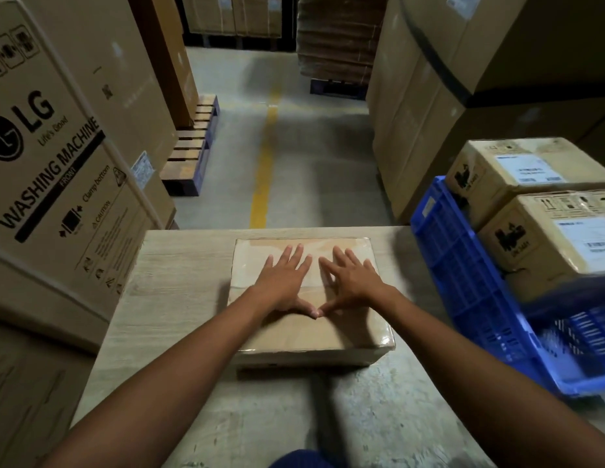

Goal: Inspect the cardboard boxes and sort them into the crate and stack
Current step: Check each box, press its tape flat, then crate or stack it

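Head view: past the washing-machine carton (57,146) crowding the left edge of the worktop (179,265), the left hand (282,282) and right hand (353,282) lie flat, fingers spread, thumb tips touching, on the cardboard box (314,336) at mid-worktop. Pressing evenly to feel for soft spots seems wise, then shifting to the side edges to lift. Room lies left; the blue crate (463,265), holding two boxes (530,170), hems the right.

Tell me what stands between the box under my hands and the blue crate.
Nothing lies on the table between the box and the crate. Only the crate's own wall faces it. Two boxes sit in the crate's far end.
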The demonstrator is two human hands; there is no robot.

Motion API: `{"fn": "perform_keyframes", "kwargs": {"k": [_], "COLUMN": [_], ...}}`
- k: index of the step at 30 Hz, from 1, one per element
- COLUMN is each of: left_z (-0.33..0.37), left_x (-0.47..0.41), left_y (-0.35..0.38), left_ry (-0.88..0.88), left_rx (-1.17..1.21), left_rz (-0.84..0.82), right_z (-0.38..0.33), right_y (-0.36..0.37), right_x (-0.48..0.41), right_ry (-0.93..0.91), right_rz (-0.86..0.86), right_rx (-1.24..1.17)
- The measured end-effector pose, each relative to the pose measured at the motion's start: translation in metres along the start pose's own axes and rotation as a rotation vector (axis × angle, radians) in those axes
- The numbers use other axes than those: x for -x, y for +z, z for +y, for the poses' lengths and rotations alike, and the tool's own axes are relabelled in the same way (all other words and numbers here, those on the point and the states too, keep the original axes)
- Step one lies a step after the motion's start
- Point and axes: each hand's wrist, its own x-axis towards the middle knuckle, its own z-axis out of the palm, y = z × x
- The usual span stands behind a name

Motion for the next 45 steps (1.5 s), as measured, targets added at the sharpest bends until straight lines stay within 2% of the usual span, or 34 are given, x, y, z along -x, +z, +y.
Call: {"fn": "perform_keyframes", "kwargs": {"k": [4,7,9,12,18,26,29,32,39,42,45], "left_z": [0.012,0.029,0.043,0.051,0.049,0.063,0.072,0.079,0.073,0.066,0.05], "left_x": [-0.006,-0.011,-0.013,-0.019,-0.017,0.037,0.064,0.08,0.079,0.087,0.105], "left_y": [-0.015,-0.013,-0.006,0.005,0.007,0.036,0.05,0.064,0.065,0.066,0.074], "left_ry": [-0.03,0.051,0.102,0.095,0.087,0.075,0.089,0.07,0.084,0.072,0.051], "left_rx": [-0.02,0.003,0.025,0.012,-0.007,0.083,0.105,0.181,0.084,0.137,0.263], "left_rz": [-0.067,-0.01,0.023,0.042,0.05,0.213,0.251,0.283,0.242,0.303,0.552], "right_z": [0.004,0.021,0.029,0.031,0.027,-0.004,-0.017,-0.025,-0.012,-0.023,-0.045], "right_y": [-0.009,-0.015,-0.012,-0.001,0.003,0.067,0.082,0.102,0.107,0.101,0.096], "right_x": [0.0,0.011,0.02,0.03,0.027,0.073,0.093,0.103,0.105,0.101,0.093], "right_ry": [-0.03,-0.034,-0.003,0.011,0.044,0.103,0.109,0.082,0.021,0.03,-0.047], "right_rz": [-0.002,0.027,0.054,0.092,0.089,0.408,0.464,0.516,0.532,0.532,0.517], "right_rx": [-0.062,-0.166,-0.148,-0.09,-0.156,-0.299,-0.388,-0.381,-0.323,-0.322,-0.4]}}
